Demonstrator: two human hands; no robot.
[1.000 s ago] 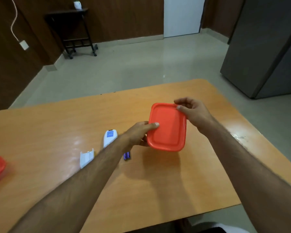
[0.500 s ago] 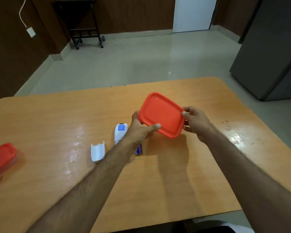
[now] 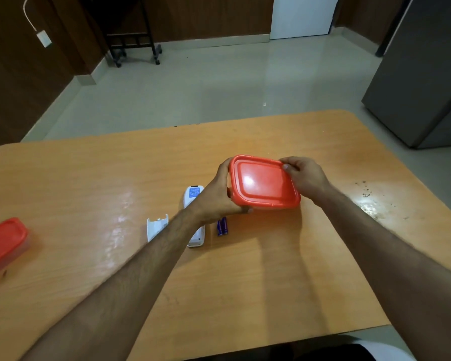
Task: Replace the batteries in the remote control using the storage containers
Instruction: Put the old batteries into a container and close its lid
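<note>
A red-lidded storage container [image 3: 263, 182] is held just above the wooden table [image 3: 258, 282], near its middle. My left hand [image 3: 219, 196] grips its left side and my right hand [image 3: 303, 177] holds its far right corner. A white remote control [image 3: 194, 217] lies face down under my left wrist, partly hidden. Its white battery cover [image 3: 156, 226] lies loose to the left. Two blue batteries [image 3: 222, 226] lie side by side to the right of the remote. A second red-lidded container [image 3: 3, 242] sits at the table's left edge.
A grey cabinet [image 3: 422, 74] stands on the floor at the far right. A black wheeled stand [image 3: 130, 35] is against the back wall. Dark specks [image 3: 367, 191] mark the table's right side.
The red-lidded container has turned from tilted to nearly level. My left hand now wraps its left side and my right hand has shifted to the far right corner.
</note>
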